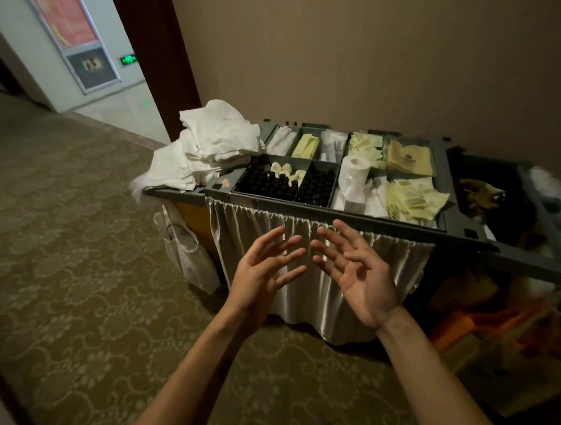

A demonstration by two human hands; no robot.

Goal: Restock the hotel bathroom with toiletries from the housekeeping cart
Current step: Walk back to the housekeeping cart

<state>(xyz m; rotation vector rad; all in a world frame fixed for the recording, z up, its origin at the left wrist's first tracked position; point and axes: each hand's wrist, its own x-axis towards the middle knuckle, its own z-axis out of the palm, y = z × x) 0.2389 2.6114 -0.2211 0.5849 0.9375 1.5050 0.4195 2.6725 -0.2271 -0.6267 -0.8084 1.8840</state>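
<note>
Cart (305, 210) first, from the head view, the only one I have. It stands along the wall (362, 48) on the corridor carpet (65, 253), parked so its open top tray faces me and stock can be picked from above. The tray is split into compartments, I judge to keep each kind apart. Dark-capped bottles (268, 184) are packed upright in the two near-left cells and a roll (356, 169) stands in the middle one. Pale sachets (413, 200) are heaped near right, with brown packets (408, 157) behind them. Towels (215, 141) are piled loose over the left end. A skirt (235, 233) hangs from the front rail and hides whatever is below.

Both hands are raised in front of the skirt, below the rail and short of the tray. The left hand (259, 277) has its fingers (271, 241) spread wide and nearly straight, palm turned inward. It holds nothing and touches nothing. The right hand (366, 282) mirrors it, palm turned up and toward me, fingers fanned with a slight curl, also empty. The fingertips of the two come near each other without meeting. I read this as the pose before a reach: nothing is picked yet, and the bottles are the stock nearest both hands.
</note>
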